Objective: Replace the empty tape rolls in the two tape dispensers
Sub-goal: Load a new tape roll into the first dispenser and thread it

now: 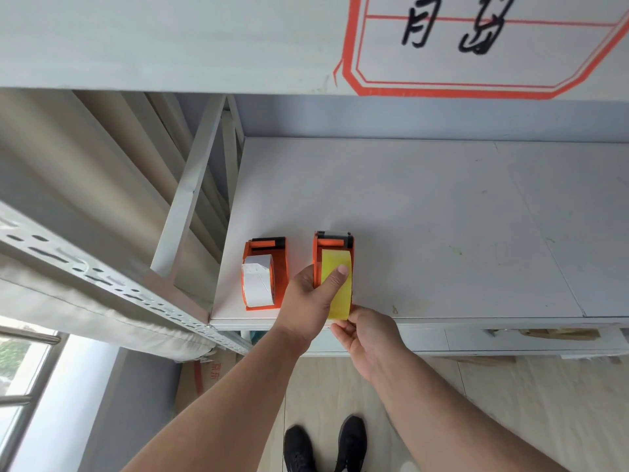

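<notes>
Two orange tape dispensers stand side by side near the front left corner of a white shelf board (425, 216). The left dispenser (280, 267) carries a white tape roll (257, 281). The right dispenser (333, 241) carries a yellow tape roll (337, 264). My left hand (308, 301) grips the right dispenser from its left side, thumb lying on top of the yellow roll. My right hand (366, 335) is at the shelf's front edge and pinches the lower end of the yellow tape.
A metal rack upright (185, 195) and a perforated rail (112, 281) stand to the left, beige curtains behind them. An upper shelf with a red-framed label (476, 46) hangs overhead. Below, my black shoes (325, 444) stand on a pale floor.
</notes>
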